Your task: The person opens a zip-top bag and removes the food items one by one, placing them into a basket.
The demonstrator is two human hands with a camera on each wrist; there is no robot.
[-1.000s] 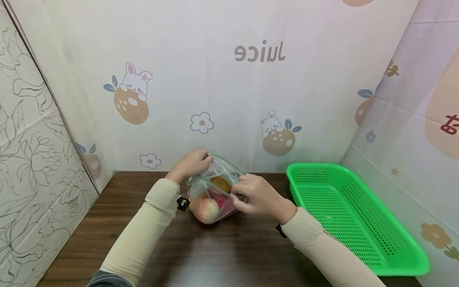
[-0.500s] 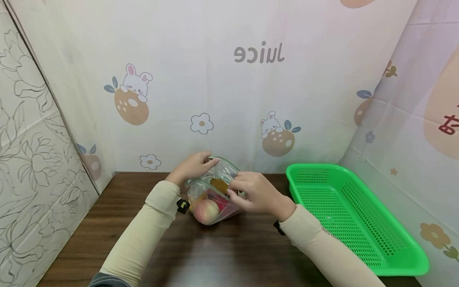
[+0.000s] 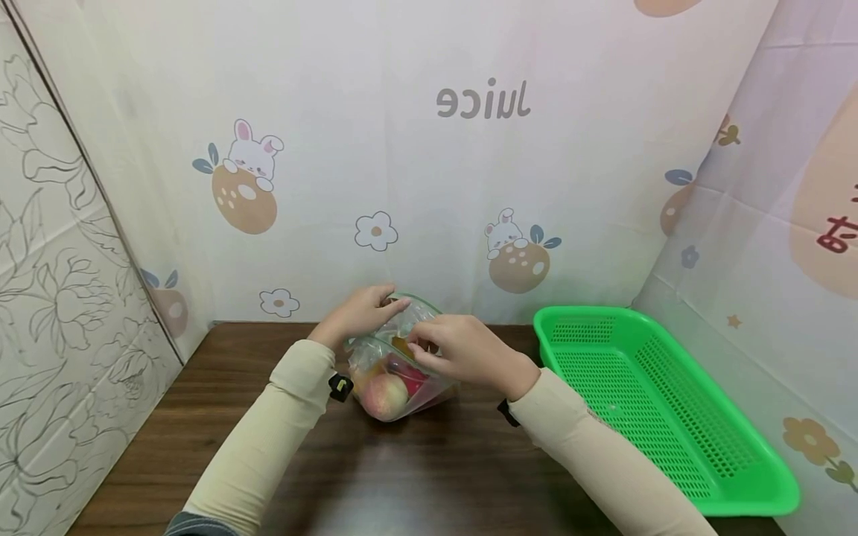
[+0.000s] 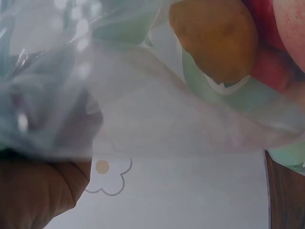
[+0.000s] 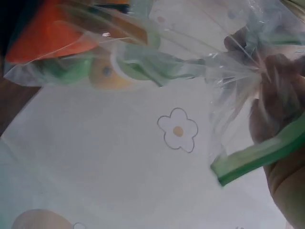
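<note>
A cream sleeve covers each forearm at the near side, reaching over the dark wooden table. Just beyond, a clear plastic bag rests on the table, its green-edged mouth parted. A pink-and-yellow peach sits at its near end; behind it lie a red item and a yellow-brown fruit, all inside. The right hand has its fingers curled in, pinching the bag's rim. Slightly farther, the left hand holds the other end of the mouth, fingers bent over the edge. To the right, well apart, stands a green perforated basket. At the back hangs a pale curtain printed with rabbits and flowers.
</note>
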